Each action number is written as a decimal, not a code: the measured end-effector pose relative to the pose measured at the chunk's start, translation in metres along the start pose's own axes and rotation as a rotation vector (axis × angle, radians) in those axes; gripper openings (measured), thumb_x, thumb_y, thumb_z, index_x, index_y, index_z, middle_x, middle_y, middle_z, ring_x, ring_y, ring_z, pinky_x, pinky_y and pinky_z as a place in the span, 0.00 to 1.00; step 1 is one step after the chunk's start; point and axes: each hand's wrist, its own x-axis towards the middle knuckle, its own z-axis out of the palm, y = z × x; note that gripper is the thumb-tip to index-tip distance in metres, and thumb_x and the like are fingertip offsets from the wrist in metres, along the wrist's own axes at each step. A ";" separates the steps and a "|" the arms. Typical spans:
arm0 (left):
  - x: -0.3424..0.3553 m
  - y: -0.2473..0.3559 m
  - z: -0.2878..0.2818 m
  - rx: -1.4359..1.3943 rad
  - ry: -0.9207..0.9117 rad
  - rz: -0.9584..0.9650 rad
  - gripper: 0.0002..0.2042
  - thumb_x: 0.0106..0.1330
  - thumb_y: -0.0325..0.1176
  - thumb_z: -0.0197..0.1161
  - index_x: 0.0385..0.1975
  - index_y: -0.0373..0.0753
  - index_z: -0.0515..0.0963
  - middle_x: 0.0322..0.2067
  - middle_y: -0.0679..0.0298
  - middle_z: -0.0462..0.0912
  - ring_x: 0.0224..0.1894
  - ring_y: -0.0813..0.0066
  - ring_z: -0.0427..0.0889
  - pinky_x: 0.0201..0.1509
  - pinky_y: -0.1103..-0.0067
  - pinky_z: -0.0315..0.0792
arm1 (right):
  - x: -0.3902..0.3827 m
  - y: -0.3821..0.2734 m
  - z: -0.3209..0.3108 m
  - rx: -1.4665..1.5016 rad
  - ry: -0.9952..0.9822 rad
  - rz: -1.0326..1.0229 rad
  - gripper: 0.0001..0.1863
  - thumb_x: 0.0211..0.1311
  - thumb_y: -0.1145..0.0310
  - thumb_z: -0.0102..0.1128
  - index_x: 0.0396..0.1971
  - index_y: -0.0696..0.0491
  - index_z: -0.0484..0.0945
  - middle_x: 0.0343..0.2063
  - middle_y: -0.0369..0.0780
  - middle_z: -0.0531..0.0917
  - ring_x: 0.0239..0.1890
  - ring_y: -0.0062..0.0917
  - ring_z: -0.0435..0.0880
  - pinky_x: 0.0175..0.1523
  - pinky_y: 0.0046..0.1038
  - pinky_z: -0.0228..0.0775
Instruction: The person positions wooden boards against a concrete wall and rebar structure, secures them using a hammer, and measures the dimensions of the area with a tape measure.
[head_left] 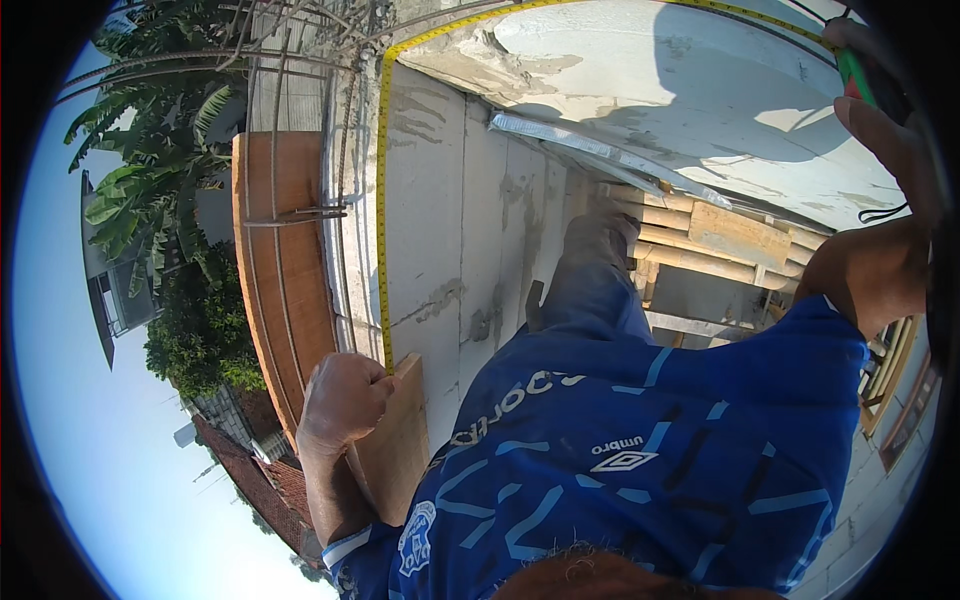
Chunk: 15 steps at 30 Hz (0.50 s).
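Observation:
A yellow tape measure (382, 220) runs along the top edge of the pale block wall and turns at the upper corner toward my right. My right hand (880, 120) grips its green and black case (858, 78) at the upper right, with a dark strap dangling below. My left hand (350, 398) is closed on the tape's lower end, beside a wooden board (400, 440) at the wall's edge.
Bent rebar (300, 62) and an orange formwork board (275, 280) line the wall's outer side, beyond which are trees and roofs. A silver metal bar (600, 150) leans inside. Below are my leg (585, 275) and timber planks (735, 235).

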 end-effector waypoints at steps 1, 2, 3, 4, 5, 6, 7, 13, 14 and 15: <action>0.001 -0.001 0.001 -0.011 0.010 0.012 0.10 0.59 0.35 0.68 0.26 0.33 0.86 0.23 0.47 0.82 0.29 0.52 0.84 0.39 0.64 0.76 | 0.000 0.000 -0.001 -0.009 0.004 0.003 0.22 0.45 0.73 0.70 0.45 0.55 0.87 0.32 0.35 0.84 0.33 0.20 0.79 0.40 0.27 0.70; -0.001 0.000 0.001 -0.012 0.013 0.003 0.10 0.59 0.35 0.68 0.26 0.33 0.86 0.23 0.47 0.82 0.29 0.52 0.84 0.39 0.64 0.76 | 0.003 0.003 0.000 -0.009 0.005 -0.008 0.22 0.45 0.73 0.70 0.45 0.55 0.87 0.32 0.36 0.84 0.33 0.20 0.79 0.40 0.27 0.70; -0.001 0.001 0.002 -0.017 0.017 -0.006 0.10 0.59 0.35 0.68 0.26 0.33 0.86 0.23 0.47 0.82 0.29 0.52 0.84 0.39 0.64 0.76 | 0.003 0.004 0.002 -0.005 0.007 -0.010 0.22 0.45 0.73 0.70 0.45 0.55 0.87 0.32 0.36 0.84 0.33 0.20 0.79 0.40 0.27 0.70; -0.001 0.001 0.003 -0.022 0.021 -0.013 0.09 0.59 0.34 0.68 0.26 0.33 0.86 0.23 0.47 0.82 0.28 0.52 0.84 0.39 0.64 0.76 | 0.004 0.007 0.003 -0.005 0.010 -0.013 0.22 0.45 0.73 0.70 0.45 0.55 0.87 0.32 0.36 0.84 0.33 0.20 0.79 0.40 0.27 0.70; -0.001 0.002 0.003 -0.022 0.022 -0.016 0.09 0.59 0.34 0.68 0.26 0.33 0.86 0.23 0.47 0.82 0.28 0.52 0.84 0.39 0.64 0.76 | 0.007 0.010 0.003 -0.009 0.012 -0.020 0.22 0.45 0.73 0.70 0.46 0.56 0.86 0.32 0.36 0.84 0.33 0.20 0.79 0.40 0.27 0.70; 0.001 0.002 0.003 -0.018 0.021 -0.015 0.10 0.59 0.34 0.68 0.26 0.33 0.86 0.23 0.47 0.82 0.28 0.51 0.84 0.39 0.64 0.76 | 0.008 0.012 0.002 -0.015 0.020 -0.016 0.22 0.45 0.73 0.70 0.46 0.56 0.86 0.32 0.36 0.84 0.33 0.20 0.79 0.40 0.27 0.70; 0.003 0.002 0.003 -0.013 0.019 -0.014 0.10 0.59 0.34 0.68 0.26 0.33 0.86 0.23 0.47 0.82 0.28 0.51 0.84 0.39 0.64 0.76 | 0.008 0.014 0.002 -0.024 0.024 -0.013 0.22 0.45 0.73 0.70 0.46 0.56 0.86 0.33 0.36 0.84 0.34 0.20 0.79 0.41 0.27 0.70; -0.003 -0.002 0.005 -0.033 0.034 0.007 0.10 0.59 0.35 0.68 0.26 0.33 0.86 0.23 0.46 0.82 0.28 0.51 0.84 0.39 0.63 0.76 | -0.003 0.010 0.001 -0.046 0.058 -0.015 0.22 0.45 0.73 0.70 0.46 0.56 0.86 0.34 0.36 0.84 0.34 0.21 0.79 0.42 0.27 0.70; -0.004 -0.001 0.005 -0.032 0.033 0.008 0.10 0.59 0.35 0.68 0.26 0.33 0.86 0.23 0.46 0.82 0.28 0.51 0.84 0.39 0.63 0.76 | -0.004 0.011 0.002 -0.051 0.062 -0.014 0.22 0.45 0.73 0.70 0.46 0.56 0.86 0.34 0.36 0.84 0.35 0.21 0.79 0.42 0.27 0.70; -0.005 0.002 0.006 -0.027 0.014 -0.013 0.10 0.59 0.35 0.68 0.26 0.33 0.86 0.23 0.46 0.82 0.29 0.51 0.84 0.39 0.63 0.75 | -0.005 0.012 0.002 -0.055 0.062 -0.015 0.22 0.45 0.73 0.70 0.46 0.56 0.86 0.34 0.37 0.84 0.35 0.21 0.79 0.42 0.27 0.70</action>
